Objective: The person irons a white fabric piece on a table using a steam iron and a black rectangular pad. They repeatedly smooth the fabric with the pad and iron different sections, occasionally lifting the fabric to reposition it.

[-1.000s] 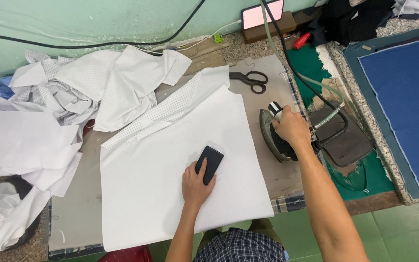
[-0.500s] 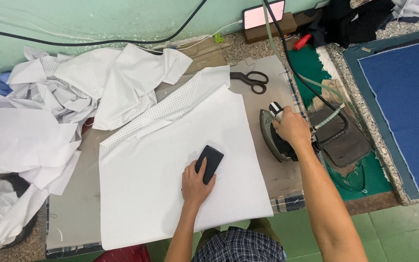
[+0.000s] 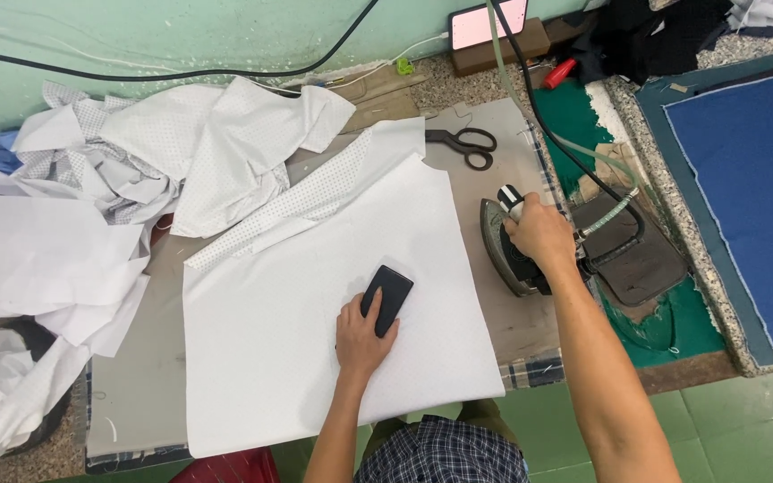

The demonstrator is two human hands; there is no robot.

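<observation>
A large white sheet of fabric (image 3: 297, 331) lies flat on the grey padded board (image 3: 136, 394). My left hand (image 3: 360, 335) rests on it, fingers wrapped around a small black block (image 3: 388, 297) pressed onto the sheet. To the right, my right hand (image 3: 539, 234) grips the handle of a dark iron (image 3: 505, 246) that stands on the board just beside the sheet's right edge. A hose and a black cable run from the iron toward the wall.
Black scissors (image 3: 465, 143) lie at the board's far edge. Crumpled white dotted fabric (image 3: 163, 152) is heaped at the left. A dark iron rest (image 3: 637, 264) sits on green cloth at the right, with blue cloth (image 3: 753, 179) beyond. A phone (image 3: 485, 22) leans by the wall.
</observation>
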